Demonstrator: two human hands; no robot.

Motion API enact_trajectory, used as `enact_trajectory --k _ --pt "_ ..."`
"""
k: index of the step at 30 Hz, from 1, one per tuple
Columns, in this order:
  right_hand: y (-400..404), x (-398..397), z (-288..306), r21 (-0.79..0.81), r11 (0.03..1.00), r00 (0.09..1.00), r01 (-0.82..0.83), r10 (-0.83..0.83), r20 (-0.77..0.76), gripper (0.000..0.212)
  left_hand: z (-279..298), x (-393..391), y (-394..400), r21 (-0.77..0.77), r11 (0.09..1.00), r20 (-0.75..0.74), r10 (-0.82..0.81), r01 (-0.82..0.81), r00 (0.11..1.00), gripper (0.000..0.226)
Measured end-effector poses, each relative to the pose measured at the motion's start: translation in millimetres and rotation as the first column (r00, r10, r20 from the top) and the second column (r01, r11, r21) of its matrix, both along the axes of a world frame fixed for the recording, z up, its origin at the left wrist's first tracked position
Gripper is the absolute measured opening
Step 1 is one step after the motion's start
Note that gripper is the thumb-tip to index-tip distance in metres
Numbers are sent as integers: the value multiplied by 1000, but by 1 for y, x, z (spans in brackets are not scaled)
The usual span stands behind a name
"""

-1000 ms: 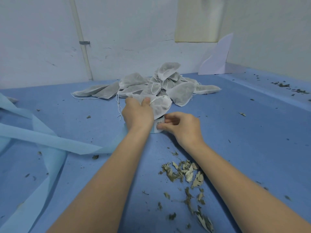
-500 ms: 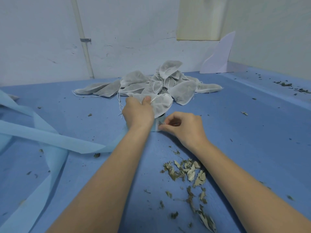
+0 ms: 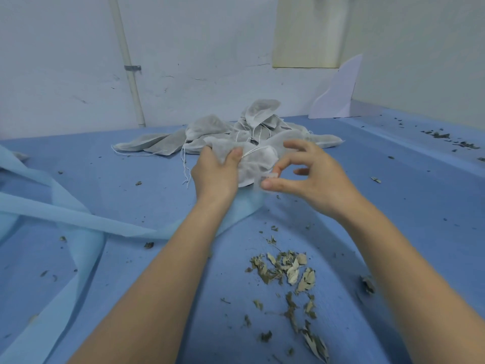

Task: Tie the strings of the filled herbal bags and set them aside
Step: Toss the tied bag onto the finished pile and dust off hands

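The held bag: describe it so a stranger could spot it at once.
Start at the blue table and find the pile of bags near the wall. Just in front of it, the left hand clutches the bag. It alone is gripped and whiter than the grey pile.

Open blue cloth-covered table (image 3: 393, 206) from one to four o'clock, clear passage there; grey heap of mesh herbal bags (image 3: 210, 128) blocks twelve o'clock; pale blue folded fabric strip (image 3: 65, 214) sprawls across nine; scattered dried green leaves (image 3: 286, 271) litter six, flat, easy to cross
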State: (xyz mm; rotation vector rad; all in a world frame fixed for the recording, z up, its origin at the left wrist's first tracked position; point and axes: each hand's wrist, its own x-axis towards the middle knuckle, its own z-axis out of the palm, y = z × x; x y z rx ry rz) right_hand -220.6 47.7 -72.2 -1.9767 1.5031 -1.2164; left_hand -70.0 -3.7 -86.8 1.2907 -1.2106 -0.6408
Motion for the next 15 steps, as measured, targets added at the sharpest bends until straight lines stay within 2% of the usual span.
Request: enact_trajectory --k 2,8,11,15 --pt "1 -2 5 -36 999 999 -27 29 35 17 3 -3 5 -40 997 50 -60 62 997 15" --pt "1 -5 11 -126 992 1000 16 -13 22 20 8 -12 13 -66 965 176 -240 255 955 18" --pt "0 -8 12 -136 990 999 38 -37 11 22 10 -15 18 -41 946 143 -312 321 939 26" --pt "-1 -7 8 -142 985 995 94 -90 39 19 13 -14 20 -36 925 58 -376 379 925 26"
